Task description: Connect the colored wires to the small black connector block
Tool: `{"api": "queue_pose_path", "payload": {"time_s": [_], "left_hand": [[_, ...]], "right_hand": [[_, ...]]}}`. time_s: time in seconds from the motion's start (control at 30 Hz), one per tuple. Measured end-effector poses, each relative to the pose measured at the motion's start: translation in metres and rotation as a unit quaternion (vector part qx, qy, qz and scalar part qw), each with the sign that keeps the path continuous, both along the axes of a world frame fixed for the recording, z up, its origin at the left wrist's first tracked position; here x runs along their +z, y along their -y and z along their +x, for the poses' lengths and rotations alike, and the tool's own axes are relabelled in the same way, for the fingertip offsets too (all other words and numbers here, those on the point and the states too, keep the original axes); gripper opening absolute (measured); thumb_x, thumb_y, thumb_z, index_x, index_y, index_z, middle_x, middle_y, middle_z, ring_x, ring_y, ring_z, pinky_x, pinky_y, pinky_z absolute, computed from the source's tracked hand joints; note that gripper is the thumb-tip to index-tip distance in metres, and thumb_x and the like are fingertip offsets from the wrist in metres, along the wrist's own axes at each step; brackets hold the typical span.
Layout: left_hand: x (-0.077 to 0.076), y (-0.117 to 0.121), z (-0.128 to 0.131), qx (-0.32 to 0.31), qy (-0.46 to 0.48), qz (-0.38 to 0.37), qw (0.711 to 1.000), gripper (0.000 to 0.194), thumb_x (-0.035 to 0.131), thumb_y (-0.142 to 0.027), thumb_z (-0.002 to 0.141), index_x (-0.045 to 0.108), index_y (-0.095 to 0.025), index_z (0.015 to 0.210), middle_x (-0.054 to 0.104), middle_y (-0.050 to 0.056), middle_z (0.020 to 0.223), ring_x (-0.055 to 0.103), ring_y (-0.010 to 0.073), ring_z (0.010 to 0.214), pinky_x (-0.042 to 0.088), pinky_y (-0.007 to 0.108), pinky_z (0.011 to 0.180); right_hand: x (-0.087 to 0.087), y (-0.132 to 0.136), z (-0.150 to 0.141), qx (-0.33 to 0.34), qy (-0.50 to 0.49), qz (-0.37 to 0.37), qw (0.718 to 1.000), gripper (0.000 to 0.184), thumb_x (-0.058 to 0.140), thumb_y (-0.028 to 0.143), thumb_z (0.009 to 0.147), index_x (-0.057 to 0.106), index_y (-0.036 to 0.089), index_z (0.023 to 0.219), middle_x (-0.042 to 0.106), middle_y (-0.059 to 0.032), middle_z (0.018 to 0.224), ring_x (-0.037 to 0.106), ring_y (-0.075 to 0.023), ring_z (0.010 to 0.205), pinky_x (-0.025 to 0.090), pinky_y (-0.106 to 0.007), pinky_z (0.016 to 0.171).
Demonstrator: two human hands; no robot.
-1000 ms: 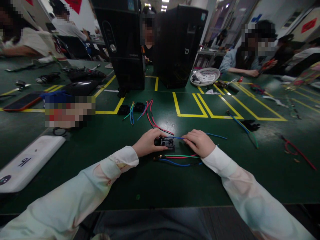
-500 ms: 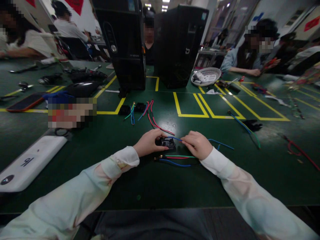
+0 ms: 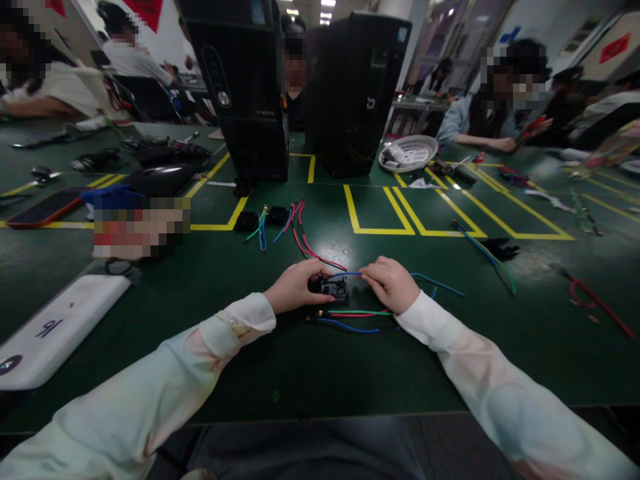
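Observation:
My left hand (image 3: 295,285) is closed round the left side of a small black plastic housing (image 3: 336,287), thumb in front and fingers behind. Its open frame-like inside faces up. A blue wire (image 3: 345,274) runs from the back of the housing to my right hand (image 3: 393,283), which pinches it between thumb and fingers. Where the wire ends inside the housing is hidden by my left fingers. Just in front lie green and red wires (image 3: 357,312) with brass-coloured ends, beside another blue wire (image 3: 350,325). More blue wire (image 3: 440,283) shows right of my right hand.
Black housings (image 3: 277,215) with coloured wires lie beyond my hands. Two black computer towers (image 3: 250,120) stand at the back, near a white basket (image 3: 417,153). A white oblong device (image 3: 60,327) is at left; red wires (image 3: 595,303) lie at right. Co-workers sit around the table.
The whole view has shifted slightly. Both hands keep their holds on the housing and the blue wire, with hardly any movement between them.

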State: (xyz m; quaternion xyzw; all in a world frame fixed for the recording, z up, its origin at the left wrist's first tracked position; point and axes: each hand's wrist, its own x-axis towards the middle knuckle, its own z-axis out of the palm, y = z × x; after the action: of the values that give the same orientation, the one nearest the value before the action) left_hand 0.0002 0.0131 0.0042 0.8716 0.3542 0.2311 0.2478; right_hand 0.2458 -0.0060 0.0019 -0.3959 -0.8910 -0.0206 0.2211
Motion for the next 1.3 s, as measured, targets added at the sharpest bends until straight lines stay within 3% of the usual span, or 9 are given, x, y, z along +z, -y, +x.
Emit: {"api": "queue_pose_path", "payload": {"time_s": [0.13, 0.3, 0.57, 0.7, 0.93, 1.3], "left_hand": [[0.000, 0.000, 0.000, -0.001, 0.001, -0.002, 1.000, 0.037, 0.070, -0.042, 0.066, 0.059, -0.018, 0.093, 0.058, 0.002, 0.089, 0.052, 0.0155, 0.074, 0.041, 0.028, 0.066], [0.000, 0.000, 0.000, 0.003, -0.001, -0.003, 1.000, 0.038, 0.071, -0.041, 0.065, 0.059, -0.019, 0.094, 0.059, 0.003, 0.090, 0.053, 0.0169, 0.078, 0.042, 0.028, 0.067], [-0.002, 0.000, -0.001, -0.001, 0.000, 0.008, 1.000, 0.037, 0.070, -0.042, 0.066, 0.059, -0.019, 0.094, 0.058, 0.001, 0.087, 0.053, 0.0162, 0.075, 0.042, 0.028, 0.066], [-0.002, -0.001, -0.001, 0.000, 0.000, 0.010, 1.000, 0.038, 0.070, -0.043, 0.066, 0.058, -0.019, 0.093, 0.058, 0.002, 0.088, 0.053, 0.0164, 0.076, 0.041, 0.027, 0.066], [-0.002, 0.000, -0.001, 0.002, 0.000, 0.006, 1.000, 0.037, 0.070, -0.043, 0.066, 0.059, -0.018, 0.092, 0.057, 0.002, 0.086, 0.052, 0.0158, 0.073, 0.040, 0.027, 0.064], [-0.002, -0.001, 0.001, 0.001, -0.002, 0.004, 1.000, 0.035, 0.071, -0.039, 0.066, 0.060, -0.018, 0.092, 0.057, 0.001, 0.083, 0.052, 0.0163, 0.075, 0.040, 0.026, 0.065]], "right_hand": [[-0.001, -0.001, 0.000, 0.042, 0.008, 0.009, 0.999, 0.027, 0.037, 0.020, 0.090, 0.063, 0.015, 0.094, 0.065, -0.0083, 0.078, 0.049, -0.0182, 0.071, 0.038, -0.032, 0.068], [0.001, -0.001, -0.004, -0.009, 0.022, 0.027, 0.999, 0.030, 0.033, 0.015, 0.090, 0.061, 0.015, 0.102, 0.062, -0.0096, 0.082, 0.053, -0.0192, 0.076, 0.041, -0.031, 0.069], [0.004, 0.003, -0.011, 0.001, 0.034, 0.036, 0.999, 0.029, 0.035, 0.019, 0.091, 0.061, 0.016, 0.103, 0.063, -0.0082, 0.083, 0.055, -0.0180, 0.077, 0.043, -0.028, 0.069], [0.004, 0.003, -0.012, 0.000, -0.006, 0.023, 1.000, 0.026, 0.036, 0.021, 0.092, 0.057, 0.018, 0.106, 0.064, -0.0070, 0.087, 0.058, -0.0172, 0.081, 0.045, -0.028, 0.073], [0.006, 0.000, -0.015, 0.018, -0.059, 0.002, 0.998, 0.016, 0.043, 0.026, 0.090, 0.056, 0.018, 0.085, 0.062, -0.0057, 0.082, 0.059, -0.0153, 0.078, 0.044, -0.025, 0.068], [0.003, 0.001, -0.019, 0.048, -0.094, -0.034, 0.994, 0.014, 0.046, 0.023, 0.088, 0.057, 0.018, 0.082, 0.062, -0.0037, 0.077, 0.058, -0.0136, 0.071, 0.043, -0.023, 0.064]]}}
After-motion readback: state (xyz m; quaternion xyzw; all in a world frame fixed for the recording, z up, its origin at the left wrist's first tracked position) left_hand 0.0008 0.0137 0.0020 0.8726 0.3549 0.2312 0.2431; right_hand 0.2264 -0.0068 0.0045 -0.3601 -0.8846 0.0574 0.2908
